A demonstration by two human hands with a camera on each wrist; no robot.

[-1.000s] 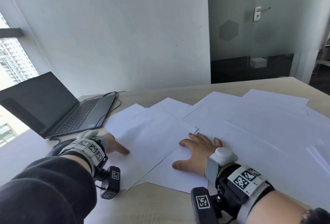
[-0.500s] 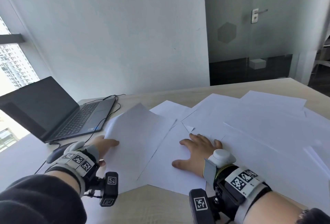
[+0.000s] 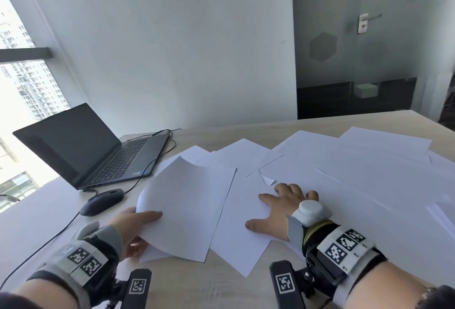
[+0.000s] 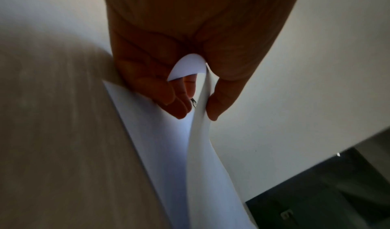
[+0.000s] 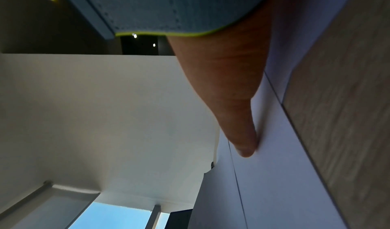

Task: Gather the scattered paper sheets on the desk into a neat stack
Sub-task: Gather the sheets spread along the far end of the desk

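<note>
Left hand pinches the near left edge of a lifted sheet, thumb on top, fingers beneath; sheet bowed upward, its far corner curling off the desk. A second sheet lies under it, seen from the left wrist.

Right hand lies flat, fingers spread, pressing on a sheet beside the lifted one; it grips nothing.

Remaining paper sheets lie fanned and overlapping across the centre and right of the desk, out to its right edge.

Left of the papers: black mouse just beside the lifted sheet's left edge, its cable trailing toward the near edge. Behind it an open laptop, screen dark, with a cable at its rear.

Desk pale wood-grain. Plain pale wall behind; window at left with tower blocks outside; grey door with a lever handle at right.
</note>
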